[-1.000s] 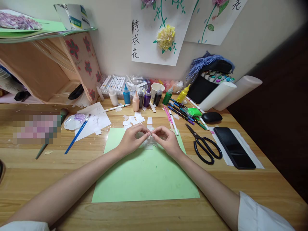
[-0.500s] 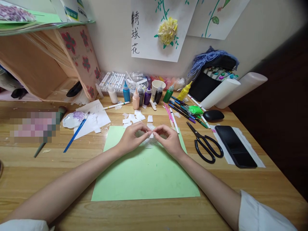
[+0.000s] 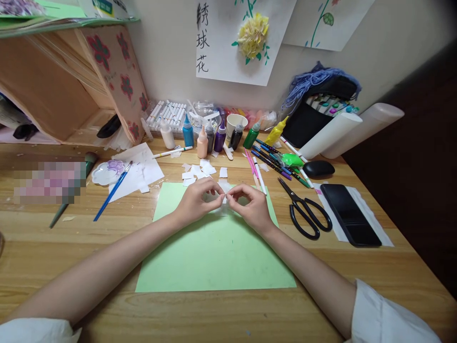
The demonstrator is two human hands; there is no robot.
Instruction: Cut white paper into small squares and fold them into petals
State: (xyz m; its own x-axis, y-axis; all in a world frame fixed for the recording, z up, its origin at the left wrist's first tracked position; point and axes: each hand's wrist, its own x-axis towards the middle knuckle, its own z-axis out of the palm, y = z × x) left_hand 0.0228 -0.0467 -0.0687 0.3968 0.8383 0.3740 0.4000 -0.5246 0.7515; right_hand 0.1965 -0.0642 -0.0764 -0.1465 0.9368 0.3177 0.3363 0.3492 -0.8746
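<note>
A wooden surface (image 3: 178, 314) is carrying a green sheet (image 3: 221, 257); to the left of the sheet a white paper (image 3: 152, 167) is lying with a scalloped palette (image 3: 101, 174) and a blue paintbrush (image 3: 111, 195) overlapping it, and farther left a green-handled brush (image 3: 59, 215) is resting. To the sheet's right, black scissors (image 3: 295, 198) are lying open. Past its far edge, white paper scraps (image 3: 196, 170) are lying scattered, squeeze bottles (image 3: 220, 139) are standing farther back, and dark pens (image 3: 271, 165) are lying beyond its far right corner.

Pinched piece (image 3: 225, 195) indistinct, sleeves (image 3: 387, 312) cropped, pink patch (image 3: 53, 182) pixelated
</note>
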